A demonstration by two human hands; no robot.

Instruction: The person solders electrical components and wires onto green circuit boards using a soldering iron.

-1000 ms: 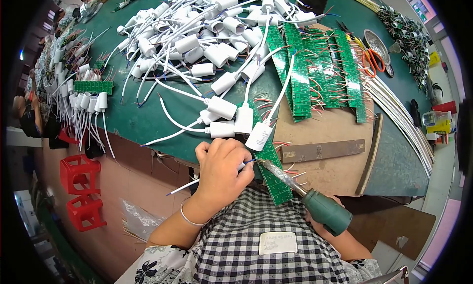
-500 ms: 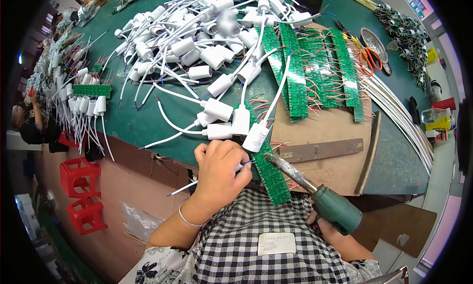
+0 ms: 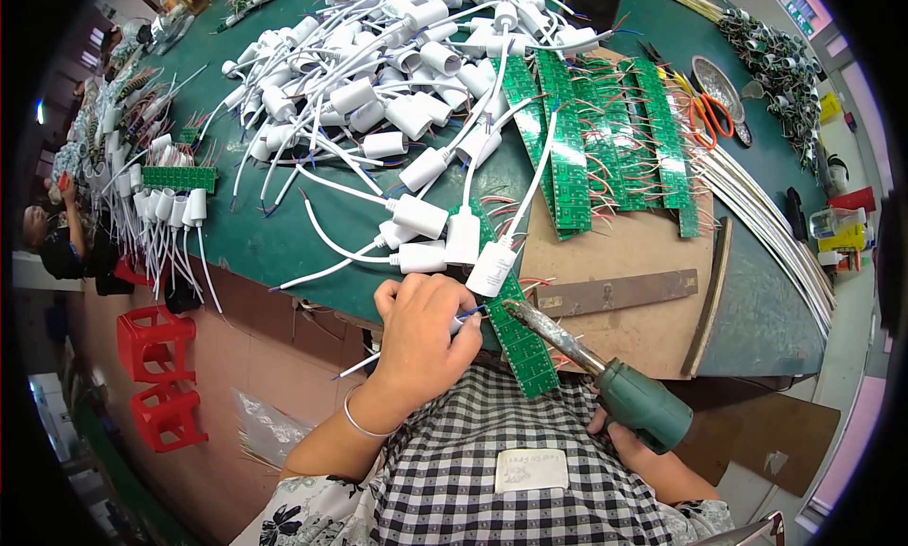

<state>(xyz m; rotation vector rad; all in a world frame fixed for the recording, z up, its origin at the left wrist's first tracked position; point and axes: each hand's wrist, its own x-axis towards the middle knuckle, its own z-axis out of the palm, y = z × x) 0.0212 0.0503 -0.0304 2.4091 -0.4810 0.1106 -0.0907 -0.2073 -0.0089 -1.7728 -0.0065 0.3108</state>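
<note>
My left hand [image 3: 424, 330] pinches a white cable [image 3: 359, 364]; its blue wire end meets the edge of a green circuit board strip [image 3: 525, 349]. That strip juts over the table's near edge, above my checked apron. From the right, my right hand [image 3: 619, 434] grips a soldering iron [image 3: 645, 404] by its green handle, which hides part of the fingers. The iron's worn metal tip is at the board, close to the blue wire. White lamp sockets with cables lie along the strip, the nearest socket [image 3: 491, 269] just above the tip.
A large heap of white cabled sockets [image 3: 378, 92] covers the far table. Circuit board strips with red wires [image 3: 619, 139] lie on a brown board [image 3: 605, 333] beside a flat bar [image 3: 615, 291]. Orange-handled scissors [image 3: 711, 118] are at right; red stools [image 3: 156, 343] stand left.
The soldering iron's tip has shifted slightly left and down along the board. The loose end of the cable in my left hand has moved a little to the right.
</note>
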